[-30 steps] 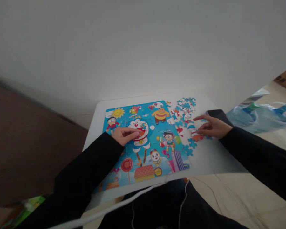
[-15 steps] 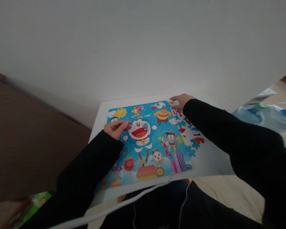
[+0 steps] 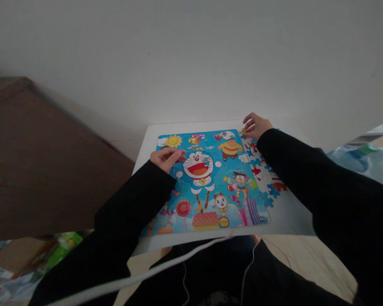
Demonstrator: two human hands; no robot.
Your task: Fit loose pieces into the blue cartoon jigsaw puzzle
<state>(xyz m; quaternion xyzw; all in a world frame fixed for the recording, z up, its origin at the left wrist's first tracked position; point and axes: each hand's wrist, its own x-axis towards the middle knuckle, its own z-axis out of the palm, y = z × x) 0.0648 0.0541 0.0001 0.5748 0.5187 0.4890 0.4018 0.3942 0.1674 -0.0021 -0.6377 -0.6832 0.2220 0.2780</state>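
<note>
Cartoon jigsaw puzzle [image 3: 207, 182] on white bench [image 3: 287, 212], left hand [image 3: 166, 158] resting loosely curled on its left part, grip grasping nothing, right hand [image 3: 257, 126] at its far right corner, fingertips pinching a small puzzle piece [image 3: 243, 131]

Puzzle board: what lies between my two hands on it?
In the head view, between the left hand and right hand lies the finished puzzle picture: balloons and a yellow-shirted cartoon boy.

Under the left hand [image 3: 166, 158], the printed cardboard puzzle [image 3: 207, 182] looks slightly glossy; the white table [image 3: 284, 216] smooth, matt.
</note>
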